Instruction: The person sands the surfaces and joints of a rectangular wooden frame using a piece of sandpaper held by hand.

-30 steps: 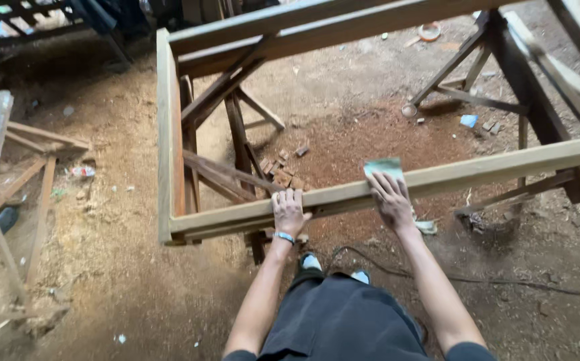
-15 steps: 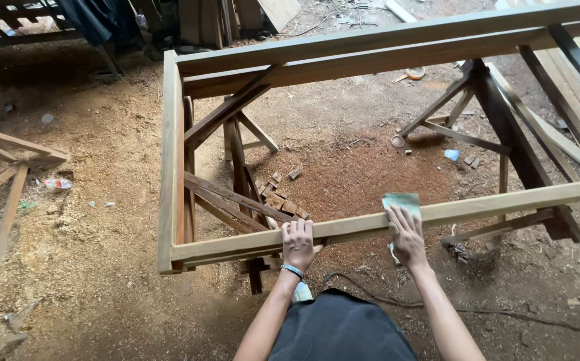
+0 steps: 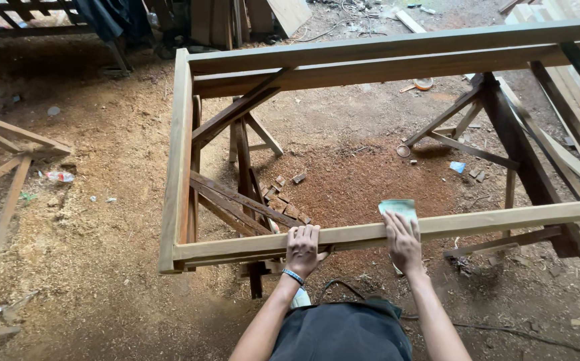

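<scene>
A large rectangular wooden frame (image 3: pixel 183 167) lies flat on trestles in front of me. My left hand (image 3: pixel 301 250) rests palm down on its near rail (image 3: pixel 504 219), fingers spread over the top edge, a blue band on the wrist. My right hand (image 3: pixel 403 242) presses a pale green sheet of sandpaper (image 3: pixel 400 207) onto the same rail, a little to the right of the left hand. The sheet sticks out past my fingertips on the far side of the rail.
Wooden trestles (image 3: pixel 243 194) (image 3: pixel 504 134) carry the frame. Sawdust and small offcut blocks (image 3: pixel 290 194) cover the dirt floor beneath. More timber pieces lie at the left (image 3: pixel 9 167) and far right (image 3: pixel 570 120). A dark cable (image 3: pixel 504 334) runs on the ground near my legs.
The view has shifted so the frame sits lower and more central. My right hand with the sandpaper has slid slightly along the rail; the left hand stays planted on it.
</scene>
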